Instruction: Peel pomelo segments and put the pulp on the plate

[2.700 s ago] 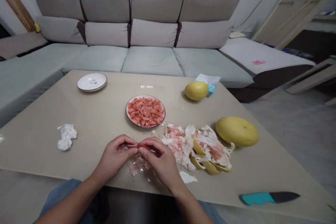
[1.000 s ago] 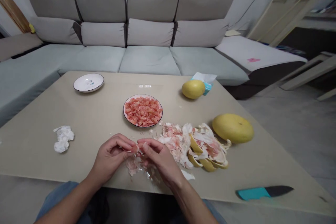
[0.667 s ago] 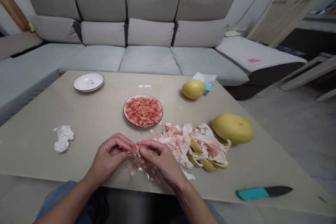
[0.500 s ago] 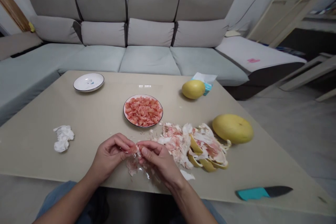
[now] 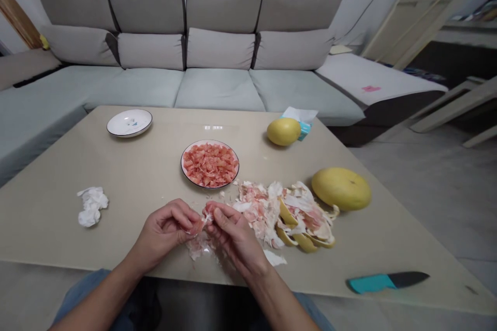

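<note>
My left hand (image 5: 166,230) pinches a piece of pink pomelo flesh (image 5: 198,226) between thumb and fingers. Close beside it, my right hand (image 5: 237,238) grips another bit of the pomelo flesh (image 5: 209,209), with whitish membrane between the two hands. Beneath them, scraps of pale pink membrane (image 5: 199,247) lie near the table's front edge. Just beyond the hands stands a dark-rimmed plate (image 5: 185,174) heaped with pink pomelo pieces (image 5: 210,164). To the right of my right hand spreads a pile of peeled membrane (image 5: 264,212) and yellow rind (image 5: 287,213).
A teal-handled knife (image 5: 373,283) lies at the front right. Two whole yellow pomelos, one larger (image 5: 341,188) and one smaller (image 5: 283,131), rest on the right, the smaller by a tissue pack (image 5: 304,130). Crumpled tissue (image 5: 92,206) and a white plate (image 5: 130,123) are on the left.
My hands have drawn slightly apart, pulling the pomelo flesh and opening a small gap with membrane showing. The view has shifted a little; the other things stay in place.
</note>
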Motion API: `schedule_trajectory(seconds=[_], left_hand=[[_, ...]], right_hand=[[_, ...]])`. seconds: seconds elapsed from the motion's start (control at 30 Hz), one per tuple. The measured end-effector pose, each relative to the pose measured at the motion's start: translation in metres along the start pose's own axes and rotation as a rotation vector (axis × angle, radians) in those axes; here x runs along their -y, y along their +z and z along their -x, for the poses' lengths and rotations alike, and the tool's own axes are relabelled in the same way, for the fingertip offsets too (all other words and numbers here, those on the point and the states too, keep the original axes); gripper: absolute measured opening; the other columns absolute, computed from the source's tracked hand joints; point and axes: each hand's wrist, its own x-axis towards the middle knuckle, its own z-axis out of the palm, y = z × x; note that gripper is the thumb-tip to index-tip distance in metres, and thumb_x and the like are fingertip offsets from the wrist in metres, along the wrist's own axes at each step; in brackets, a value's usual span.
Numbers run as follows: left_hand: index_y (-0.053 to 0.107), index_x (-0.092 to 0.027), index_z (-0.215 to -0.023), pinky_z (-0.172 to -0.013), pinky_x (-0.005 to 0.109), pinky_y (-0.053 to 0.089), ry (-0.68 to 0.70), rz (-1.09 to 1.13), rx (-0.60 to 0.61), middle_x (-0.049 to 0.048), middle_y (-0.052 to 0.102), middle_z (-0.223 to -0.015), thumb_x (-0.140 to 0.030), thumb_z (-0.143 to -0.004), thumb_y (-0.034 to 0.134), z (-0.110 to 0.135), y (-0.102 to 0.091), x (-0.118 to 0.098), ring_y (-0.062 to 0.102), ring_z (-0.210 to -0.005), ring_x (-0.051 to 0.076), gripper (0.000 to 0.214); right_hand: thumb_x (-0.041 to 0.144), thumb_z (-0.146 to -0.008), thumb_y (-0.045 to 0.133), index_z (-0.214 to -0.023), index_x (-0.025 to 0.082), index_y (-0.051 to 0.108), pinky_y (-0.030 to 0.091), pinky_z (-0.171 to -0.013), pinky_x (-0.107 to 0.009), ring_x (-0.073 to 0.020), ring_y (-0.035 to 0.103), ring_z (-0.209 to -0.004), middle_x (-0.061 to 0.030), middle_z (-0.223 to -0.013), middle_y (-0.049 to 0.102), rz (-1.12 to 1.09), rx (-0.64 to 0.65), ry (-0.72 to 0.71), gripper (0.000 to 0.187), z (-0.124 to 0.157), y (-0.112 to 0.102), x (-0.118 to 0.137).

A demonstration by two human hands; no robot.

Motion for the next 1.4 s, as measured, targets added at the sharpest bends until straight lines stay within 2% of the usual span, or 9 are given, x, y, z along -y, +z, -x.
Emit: schedule_trajectory(seconds=[0.2, 0.3, 0.4, 0.47, 0.63, 0.73, 0.87, 1.07, 1.4], left_hand=[[0.068, -0.017, -0.074, -0.075, 0.029, 0.054, -0.112, 0.090, 0.144, 0.0050, 0.066, -0.084, -0.009, -0.075, 0.076, 0.004, 0.007, -0.002, 0.065, -0.080, 0.016, 0.011], [0.068, -0.017, -0.088, -0.077, 0.028, 0.053, -0.213, 0.107, 0.181, 0.0058, 0.065, -0.089, -0.015, -0.079, 0.074, 0.005, 0.008, -0.004, 0.064, -0.082, 0.015, 0.011], [0.064, -0.018, -0.104, -0.082, 0.035, 0.054, -0.338, 0.208, 0.131, 0.0059, 0.063, -0.090, -0.025, -0.082, 0.071, 0.003, 0.004, -0.008, 0.063, -0.085, 0.017, 0.024], [0.064, -0.017, -0.102, -0.082, 0.039, 0.055, -0.388, 0.271, 0.081, 0.0064, 0.061, -0.091, -0.033, -0.083, 0.069, 0.001, 0.002, -0.010, 0.062, -0.086, 0.019, 0.026], [0.062, -0.016, -0.089, -0.054, 0.020, 0.048, -0.486, 0.094, -0.039, 0.0000, 0.055, -0.074, -0.043, -0.085, 0.064, -0.004, 0.002, -0.006, 0.052, -0.060, 0.010, 0.028], [0.060, -0.018, -0.095, -0.046, 0.016, 0.037, -0.486, -0.113, -0.019, -0.0052, 0.049, -0.063, -0.045, -0.079, 0.071, -0.005, 0.001, 0.001, 0.043, -0.051, 0.007, 0.033], [0.061, -0.017, -0.093, -0.047, 0.016, 0.035, -0.482, -0.211, 0.009, -0.0062, 0.049, -0.059, -0.045, -0.076, 0.074, -0.006, -0.002, 0.005, 0.043, -0.050, 0.007, 0.035], [0.062, -0.016, -0.086, -0.043, 0.017, 0.033, -0.499, -0.163, -0.044, -0.0034, 0.055, -0.066, -0.049, -0.076, 0.071, -0.007, 0.001, 0.003, 0.043, -0.049, 0.007, 0.036], [0.067, -0.015, -0.090, -0.052, 0.020, 0.034, -0.439, -0.354, -0.059, -0.0034, 0.054, -0.063, -0.042, -0.072, 0.075, -0.006, 0.000, 0.004, 0.045, -0.056, 0.010, 0.033]], right_hand=[[0.036, -0.065, 0.086, -0.093, 0.018, 0.075, 0.049, -0.058, -0.017, -0.0077, 0.058, -0.061, 0.0008, -0.076, 0.067, 0.088, -0.112, -0.073, 0.036, -0.002, -0.003, 0.003], [0.038, -0.066, 0.085, -0.094, 0.019, 0.074, 0.048, -0.057, -0.015, -0.0060, 0.056, -0.061, 0.0016, -0.078, 0.065, 0.079, -0.094, -0.054, 0.036, -0.002, -0.004, 0.008], [0.040, -0.068, 0.084, -0.092, 0.019, 0.075, 0.049, -0.060, -0.016, -0.0060, 0.055, -0.062, 0.0015, -0.078, 0.064, 0.085, -0.014, -0.017, 0.033, 0.000, -0.003, 0.009], [0.040, -0.068, 0.083, -0.094, 0.020, 0.075, 0.050, -0.063, -0.019, -0.0073, 0.057, -0.064, 0.0010, -0.081, 0.066, 0.131, 0.008, -0.021, 0.033, 0.001, -0.001, 0.009], [0.038, -0.071, 0.080, -0.100, 0.022, 0.073, 0.052, -0.074, -0.028, -0.0155, 0.064, -0.079, -0.0040, -0.095, 0.070, 0.483, 0.046, -0.099, 0.034, 0.006, 0.000, 0.009], [0.030, -0.070, 0.080, -0.105, 0.023, 0.071, 0.054, -0.072, -0.030, -0.0184, 0.065, -0.081, -0.0041, -0.093, 0.070, 0.682, 0.030, -0.202, 0.037, 0.007, 0.001, 0.009], [0.023, -0.069, 0.077, -0.103, 0.025, 0.070, 0.053, -0.068, -0.029, -0.0178, 0.064, -0.076, -0.0037, -0.093, 0.069, 0.833, 0.002, -0.325, 0.035, 0.007, 0.002, 0.008], [0.033, -0.072, 0.076, -0.096, 0.021, 0.070, 0.048, -0.058, -0.026, -0.0148, 0.060, -0.065, -0.0012, -0.075, 0.066, 0.761, 0.018, -0.185, 0.028, 0.006, 0.001, 0.010], [0.031, -0.077, 0.070, -0.089, 0.019, 0.071, 0.048, -0.063, -0.026, -0.0151, 0.060, -0.071, -0.0040, -0.083, 0.068, 0.804, 0.052, -0.231, 0.016, 0.006, -0.001, 0.009]])
